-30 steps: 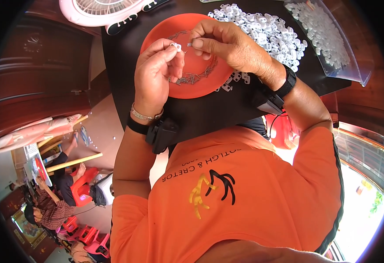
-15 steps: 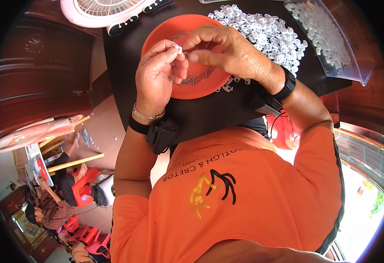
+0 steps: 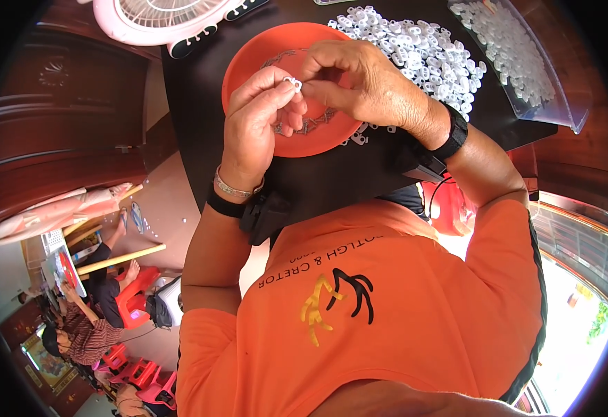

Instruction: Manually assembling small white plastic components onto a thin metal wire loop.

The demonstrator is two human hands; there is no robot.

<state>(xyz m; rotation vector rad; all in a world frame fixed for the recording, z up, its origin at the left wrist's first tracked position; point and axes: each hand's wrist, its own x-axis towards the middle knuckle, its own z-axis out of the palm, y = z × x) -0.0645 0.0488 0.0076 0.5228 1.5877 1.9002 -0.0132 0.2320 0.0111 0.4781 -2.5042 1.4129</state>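
Observation:
Over the orange bowl, my left hand pinches a small white plastic clip with holes in it between thumb and fingertips. My right hand meets it from the right, thumb and forefinger pressed together at the clip's edge. Whatever those right fingertips hold is too small to make out. Thin metal nails lie scattered inside the bowl, partly hidden under both hands. Beyond my right hand, a heap of similar white clips spreads across the black table.
A clear plastic tray of whitish small parts stands at the far right. At the far left sits a pink fan. A few loose clips lie beside the bowl. Another person sits in the left background near red stools.
My left hand has shifted slightly right with the white clip. The right fingertips have closed in against the clip, shutting the small gap between the hands.

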